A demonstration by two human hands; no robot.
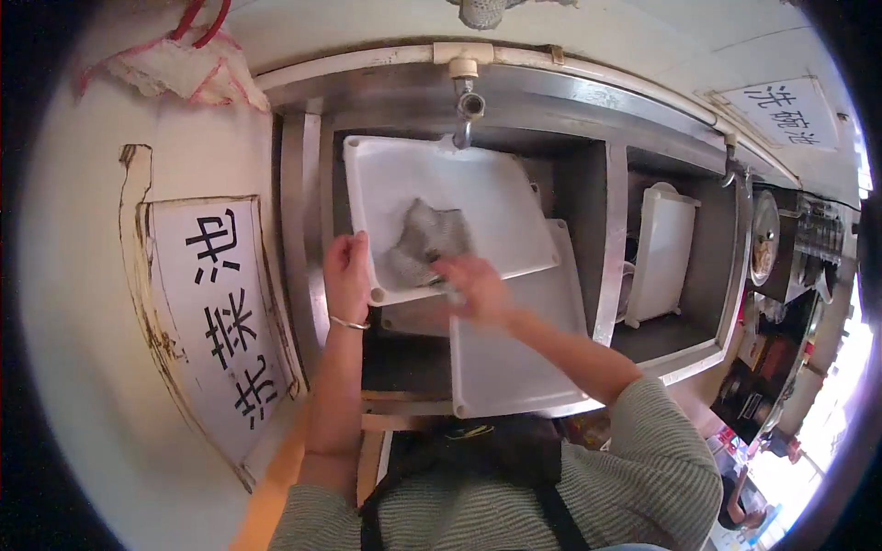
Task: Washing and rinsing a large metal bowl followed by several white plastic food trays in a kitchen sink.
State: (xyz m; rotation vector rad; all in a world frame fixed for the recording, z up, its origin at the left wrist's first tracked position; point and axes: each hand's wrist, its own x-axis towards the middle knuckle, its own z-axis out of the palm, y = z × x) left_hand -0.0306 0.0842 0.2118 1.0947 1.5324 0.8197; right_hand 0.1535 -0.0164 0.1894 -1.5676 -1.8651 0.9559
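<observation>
My left hand (350, 272) grips the left edge of a white plastic tray (496, 186), thumb on top. The tray lies tilted over the left basin of a steel sink, below a metal tap (468, 107). On the tray's lower left part rests a grey mesh-like cloth (434, 237). My right hand (475, 289), blurred, is at the lower edge of this cloth; whether its fingers hold it cannot be told. Beneath lies a second white tray (524, 344), reaching over the sink's front rim, and part of another pale piece (417, 317) shows under the first tray.
A steel divider (612, 241) separates the right basin, where another white tray (665, 255) stands tilted. A pipe (592, 72) runs along the back wall. A cloth (186, 69) hangs upper left. Beyond the sink are a lidded dish (765, 237) and, lower right, another person (741, 506).
</observation>
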